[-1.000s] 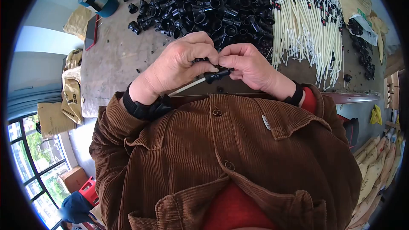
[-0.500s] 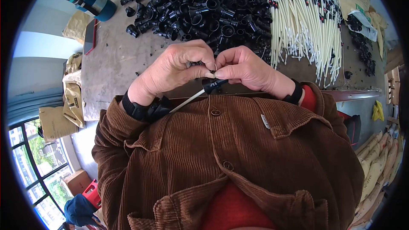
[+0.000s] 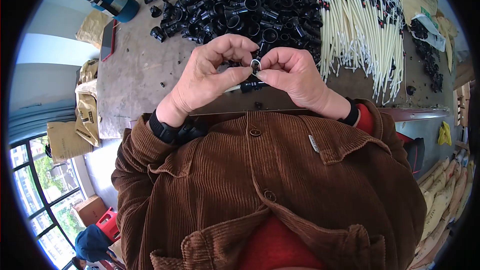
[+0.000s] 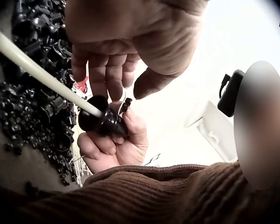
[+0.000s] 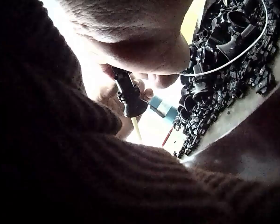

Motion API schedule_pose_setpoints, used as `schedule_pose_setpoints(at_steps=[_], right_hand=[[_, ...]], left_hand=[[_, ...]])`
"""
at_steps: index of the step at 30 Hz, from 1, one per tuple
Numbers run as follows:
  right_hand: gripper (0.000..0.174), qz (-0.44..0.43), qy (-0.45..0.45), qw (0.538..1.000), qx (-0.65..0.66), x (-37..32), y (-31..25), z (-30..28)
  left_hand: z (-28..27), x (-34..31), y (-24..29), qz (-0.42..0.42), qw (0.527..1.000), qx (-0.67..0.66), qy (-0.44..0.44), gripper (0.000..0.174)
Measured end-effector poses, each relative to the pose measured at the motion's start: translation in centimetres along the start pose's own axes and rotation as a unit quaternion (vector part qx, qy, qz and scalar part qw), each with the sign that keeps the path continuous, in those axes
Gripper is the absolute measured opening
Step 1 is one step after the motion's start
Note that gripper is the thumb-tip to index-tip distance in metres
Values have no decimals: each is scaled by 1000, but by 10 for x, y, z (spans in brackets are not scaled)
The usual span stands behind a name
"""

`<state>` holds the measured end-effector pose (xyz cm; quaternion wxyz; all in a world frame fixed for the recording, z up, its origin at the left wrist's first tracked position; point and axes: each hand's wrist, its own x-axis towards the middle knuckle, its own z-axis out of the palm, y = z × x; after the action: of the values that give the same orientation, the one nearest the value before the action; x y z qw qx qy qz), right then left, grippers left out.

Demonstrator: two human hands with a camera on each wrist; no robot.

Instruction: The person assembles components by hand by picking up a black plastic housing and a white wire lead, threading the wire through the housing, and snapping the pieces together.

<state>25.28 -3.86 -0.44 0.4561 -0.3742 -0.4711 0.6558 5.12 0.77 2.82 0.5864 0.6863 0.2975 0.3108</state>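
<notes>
My right hand holds a black flared plastic fitting, its fingers curled round the narrow end. From the flared mouth a cream-white tube runs out past my left wrist. A small black clip with thin white cord stands at the right thumb. In the head view the cord makes a small loop between the two hands. My left hand is close beside it, thumb and fingers parted, fingertips near the loop. The left wrist view shows a gap between that thumb and the fingers. The right wrist view shows the fitting's flare pointing downward.
A heap of black fittings covers the back of the table. Cream tubes with cords lie in a bundle at right, near small black parts. A blue bottle and a phone are at left.
The left thumb and fingers, pinched together against the right fingertips before, have spread apart. A white cord loop now shows between the hands. The fitting stays by the right hand.
</notes>
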Motion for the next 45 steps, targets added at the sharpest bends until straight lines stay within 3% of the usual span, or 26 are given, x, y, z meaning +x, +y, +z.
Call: schedule_pose_setpoints(at_steps=[3, 6, 7, 10, 15, 18, 19, 22, 23, 26, 31, 34, 38, 42, 43, 45], right_hand=[[5, -12, 8, 999, -31, -1, 0, 0], [6, -24, 38, 998, -51, -1, 1, -1], [6, -23, 38, 998, -51, 0, 2, -1], [10, -61, 101, 987, -113, 4, 5, 1], [7, -65, 82, 979, -172, -1, -2, 5], [7, -128, 91, 959, -237, -2, 0, 8], [7, -129, 90, 959, -237, -3, 0, 9], [6, -168, 53, 950, -259, -4, -2, 11], [6, -169, 52, 949, -260, -3, -3, 11], [6, -187, 2, 934, -303, -2, -2, 5], [9, -150, -19, 938, -312, -3, -15, -7], [11, -77, -27, 949, -306, -8, -27, -14], [13, -17, -54, 948, -313, -13, -34, -8], [8, 44, -5, 915, -402, -7, -59, 5], [8, 43, -7, 912, -407, -2, -60, 8], [9, -127, 38, 871, -474, 13, -58, 16]], left_hand=[[4, 0, 3, -29, 1000, -3, 0, 30], [7, 0, 0, 80, 976, 198, 50, 34], [9, 0, -1, 79, 976, 198, 50, 34], [11, -3, 0, 236, 907, 349, 12, 31], [13, -1, 8, 316, 871, 375, -22, 24], [13, -8, 16, 135, 962, 231, 49, 8], [11, -7, 17, 135, 962, 232, 50, 8], [0, 3, 19, -72, 954, 276, -92, 20], [-3, 5, 19, -72, 954, 276, -91, 20], [-9, 11, 17, -78, 961, 174, -198, 28], [-17, 2, 13, -126, 971, 86, -187, 28], [-23, -13, 20, -60, 969, 213, -110, 23], [-24, -29, 22, -9, 951, 294, -98, 19], [-42, -37, 18, 3, 938, 340, -66, 19], [-45, -38, 17, 6, 939, 338, -61, 19], [-49, -35, 20, -36, 954, 293, -58, 20]])
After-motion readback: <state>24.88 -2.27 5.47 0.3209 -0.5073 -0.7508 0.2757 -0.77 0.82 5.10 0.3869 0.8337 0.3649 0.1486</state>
